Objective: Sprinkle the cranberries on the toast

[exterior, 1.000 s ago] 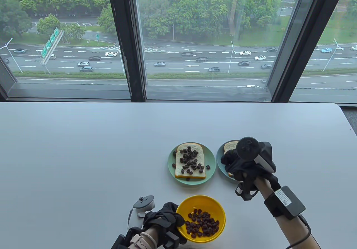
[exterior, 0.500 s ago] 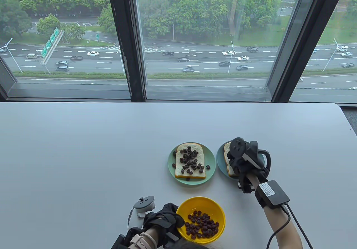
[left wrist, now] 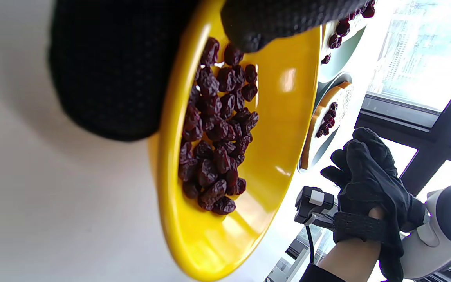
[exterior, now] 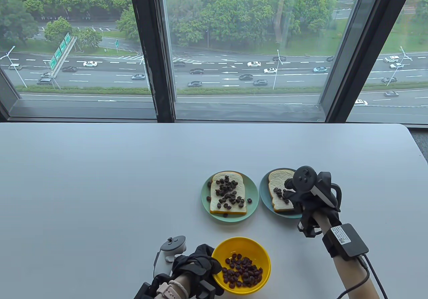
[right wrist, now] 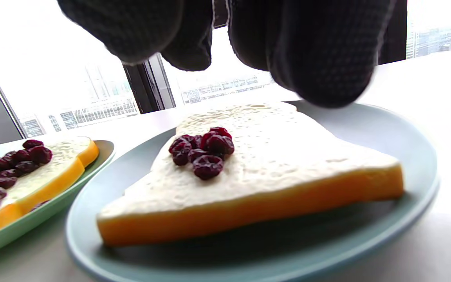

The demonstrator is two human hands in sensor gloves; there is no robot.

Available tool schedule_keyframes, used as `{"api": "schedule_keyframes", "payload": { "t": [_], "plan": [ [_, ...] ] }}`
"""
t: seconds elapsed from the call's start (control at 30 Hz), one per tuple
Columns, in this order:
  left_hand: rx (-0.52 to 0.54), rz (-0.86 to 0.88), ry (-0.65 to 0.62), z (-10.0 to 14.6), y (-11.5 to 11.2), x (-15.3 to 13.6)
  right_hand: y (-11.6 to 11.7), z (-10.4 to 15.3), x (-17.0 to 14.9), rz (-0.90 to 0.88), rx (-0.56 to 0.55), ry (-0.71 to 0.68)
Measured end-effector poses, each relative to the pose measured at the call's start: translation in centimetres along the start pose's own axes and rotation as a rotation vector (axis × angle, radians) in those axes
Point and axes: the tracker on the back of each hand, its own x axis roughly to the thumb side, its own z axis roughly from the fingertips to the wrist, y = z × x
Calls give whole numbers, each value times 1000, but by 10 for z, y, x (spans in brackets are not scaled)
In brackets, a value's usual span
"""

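A yellow bowl (exterior: 255, 247) of dried cranberries (exterior: 241, 271) stands at the front. My left hand (exterior: 210, 263) grips its left rim, thumb over the edge in the left wrist view (left wrist: 272, 19). A toast slice (exterior: 277, 179) lies on a blue plate (exterior: 264, 199) with a small clump of cranberries (exterior: 280, 193) on it. My right hand (exterior: 291, 192) hovers over the toast's right side, fingers (right wrist: 319, 51) apart and empty just above the slice (right wrist: 280, 168). A second toast (exterior: 239, 182) on a green plate (exterior: 204, 195) carries many cranberries.
The two plates sit side by side in the middle right of the white table (exterior: 100, 185), with the bowl in front of them. A few cranberries lie loose on the green plate. The window sill runs along the far edge.
My right hand has drawn back to the right off the blue plate's toast, uncovering a clump of cranberries on the slice. The left hand and the bowl have stayed put.
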Motion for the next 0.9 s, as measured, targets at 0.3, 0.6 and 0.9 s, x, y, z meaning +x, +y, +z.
{"api": "schedule_keyframes", "payload": {
  "t": [0.3,0.6,0.9],
  "plan": [
    [19,3,-22,0,1,2,-13,88,86,-95,234,-503],
    [22,16,-68,6,-1,8,24,136,145,146,538,-719],
    [35,27,-110,7,-5,7,71,149,168,452,541,-761]
  ]
}}
